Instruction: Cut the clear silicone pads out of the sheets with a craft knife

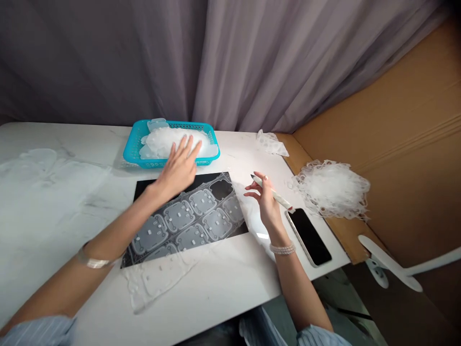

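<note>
My left hand (180,166) reaches over a turquoise plastic basket (130,151), fingers spread. Its fingertips are at a heap of frosted white plastic pieces (158,140) in the basket; whether they touch is unclear. A white pen-like tool (281,199) with a dark pointed tip lies in the grip of my right hand (267,199), held above the table right of the sheet. Between my arms, a clear plastic sheet (180,216) with several rounded panel outlines lies over a black mat (143,186). One panel opening near its upper right corner shows plain black. The sheet's lower left end hangs past the mat.
A black-screened phone (309,236) lies right of my right wrist. Beyond it sit a tangled pile of clear plastic scraps (333,190) and a smaller scrap (272,143). Cardboard (396,129) stands on the right, a grey curtain (230,62) behind. Translucent film (43,166) covers the table's left.
</note>
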A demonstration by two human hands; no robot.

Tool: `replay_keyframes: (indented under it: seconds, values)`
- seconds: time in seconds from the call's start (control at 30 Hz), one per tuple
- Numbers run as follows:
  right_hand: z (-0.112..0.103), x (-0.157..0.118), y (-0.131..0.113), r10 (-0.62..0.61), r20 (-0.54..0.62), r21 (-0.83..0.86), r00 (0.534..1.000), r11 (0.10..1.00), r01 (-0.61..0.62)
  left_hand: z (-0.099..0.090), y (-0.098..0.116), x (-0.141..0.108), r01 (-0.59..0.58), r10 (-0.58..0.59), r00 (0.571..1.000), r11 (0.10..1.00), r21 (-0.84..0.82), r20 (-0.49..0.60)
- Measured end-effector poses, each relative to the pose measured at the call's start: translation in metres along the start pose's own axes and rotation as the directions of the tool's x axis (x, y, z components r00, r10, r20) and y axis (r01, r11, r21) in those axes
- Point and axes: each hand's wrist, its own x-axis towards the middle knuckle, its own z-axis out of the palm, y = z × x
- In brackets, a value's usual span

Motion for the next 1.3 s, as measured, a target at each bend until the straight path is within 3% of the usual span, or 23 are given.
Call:
replay_keyframes:
  seconds: [0.07, 0.13, 0.2, 0.27, 0.53, 0.97, 1.17, 1.3]
  values:
    - [-0.005, -0.016, 0.001, -0.040, -0.001, -0.107, 0.999, 0.993, 0.040, 0.012, 0.032, -0.038, -0.199, 0.199, 0.978, 0.980, -0.010, 0.056]
    - [-0.010, -0.034, 0.003, -0.051, 0.018, -0.210, 0.999, 0.976, 0.053, 0.023, 0.061, -0.073, -0.396, 0.404, 0.900, 0.915, -0.078, 0.166]
    - [-0.013, -0.053, 0.003, -0.031, 0.080, -0.308, 0.996, 0.950, 0.055, 0.033, 0.082, -0.098, -0.437, 0.453, 0.865, 0.891, -0.119, 0.215]
    - [-0.014, -0.068, 0.003, 0.006, 0.166, -0.396, 0.986, 0.916, 0.061, 0.040, 0.091, -0.111, -0.419, 0.437, 0.872, 0.899, -0.125, 0.219]
    - [-0.008, -0.081, -0.005, 0.082, 0.351, -0.624, 0.933, 0.763, 0.168, 0.039, 0.092, -0.111, -0.386, 0.398, 0.901, 0.917, -0.096, 0.174]
    - [0.001, -0.079, -0.007, -0.003, 0.443, -0.680, 0.896, 0.650, 0.339, 0.040, 0.094, -0.111, -0.368, 0.386, 0.908, 0.921, -0.128, 0.165]
    - [-0.010, -0.093, -0.013, -0.022, 0.561, -0.653, 0.828, 0.603, 0.458, 0.043, 0.093, -0.112, -0.379, 0.395, 0.903, 0.917, -0.122, 0.167]
    - [-0.010, -0.088, 0.005, -0.140, 0.648, -0.621, 0.749, 0.472, 0.626, 0.045, 0.091, -0.112, -0.389, 0.406, 0.897, 0.913, -0.121, 0.176]
